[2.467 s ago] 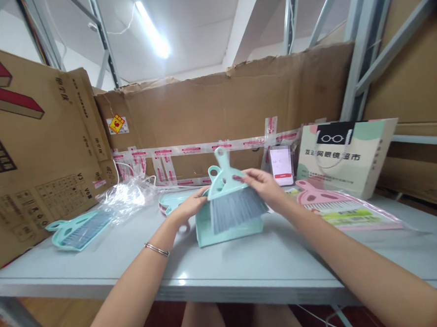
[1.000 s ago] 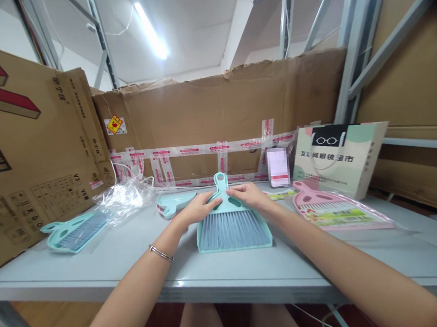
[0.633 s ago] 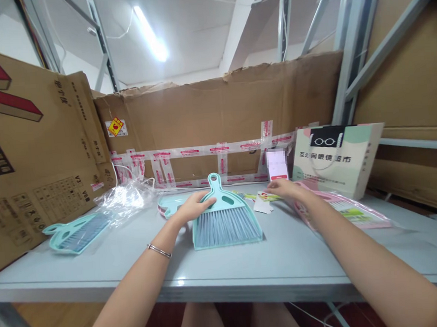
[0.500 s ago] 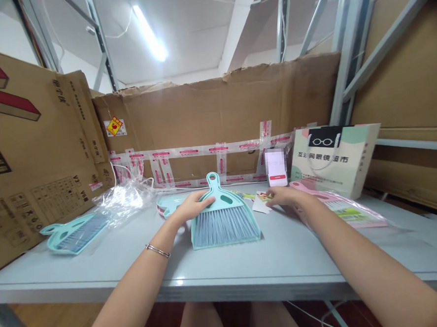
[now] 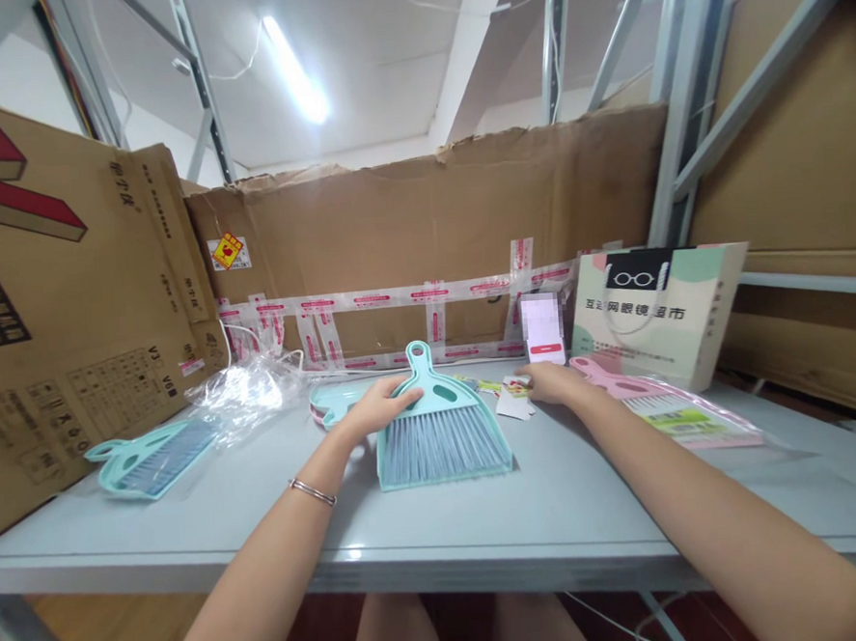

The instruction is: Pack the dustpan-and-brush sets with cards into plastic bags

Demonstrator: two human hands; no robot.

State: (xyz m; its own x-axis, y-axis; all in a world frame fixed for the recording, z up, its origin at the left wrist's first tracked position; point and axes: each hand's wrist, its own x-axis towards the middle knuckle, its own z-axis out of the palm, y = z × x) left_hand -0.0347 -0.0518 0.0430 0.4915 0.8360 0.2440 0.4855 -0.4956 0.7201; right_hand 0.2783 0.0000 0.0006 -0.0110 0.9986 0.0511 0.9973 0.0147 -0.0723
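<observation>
Grey table (image 5: 556, 516), 12 o'clock: mint brush-and-dustpan set (image 5: 442, 440), likely light, stiff plastic, best taken at handle neck; left hand (image 5: 379, 408) clasping its shoulder; right hand (image 5: 554, 382) on cards (image 5: 512, 405), 1 o'clock, grip unclear.

The mint-green dustpan (image 5: 446, 477) lies flat on the grey table (image 5: 484, 530) right in front of me, with its matching brush (image 5: 435, 441) nested inside it, grey bristles fanned out toward me and the looped handle pointing away. My left hand (image 5: 382, 407) rests over the brush's upper left shoulder. Just to the right of the set, a small white paper card (image 5: 513, 407) with colourful print lies at the fingertips of my right hand (image 5: 552, 383).
</observation>
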